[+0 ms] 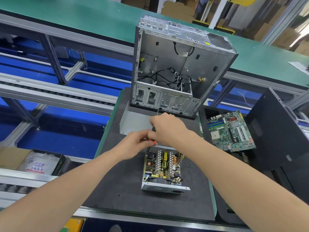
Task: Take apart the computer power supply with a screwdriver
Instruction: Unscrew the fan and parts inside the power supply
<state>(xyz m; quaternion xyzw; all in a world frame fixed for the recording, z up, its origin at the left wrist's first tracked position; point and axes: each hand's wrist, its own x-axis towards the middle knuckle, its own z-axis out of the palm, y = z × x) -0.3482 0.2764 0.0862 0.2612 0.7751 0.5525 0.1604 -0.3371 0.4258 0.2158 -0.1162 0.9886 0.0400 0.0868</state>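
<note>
The opened power supply (163,166) lies on the black foam mat (127,186), its circuit board and heat sinks exposed. Its grey metal cover (133,121) lies just beyond it. Both hands meet above the far end of the unit. My right hand (167,128) grips the dark handle of a screwdriver (153,141), whose orange and black part shows between the hands. My left hand (135,143) pinches that lower part with its fingertips. The screwdriver's tip is hidden.
An emptied computer case (180,64) stands upright at the mat's far edge. A green motherboard (230,131) lies to the right beside a black case panel (280,131). A box with a bagged item (36,163) sits at the left. Conveyor rails run along the left.
</note>
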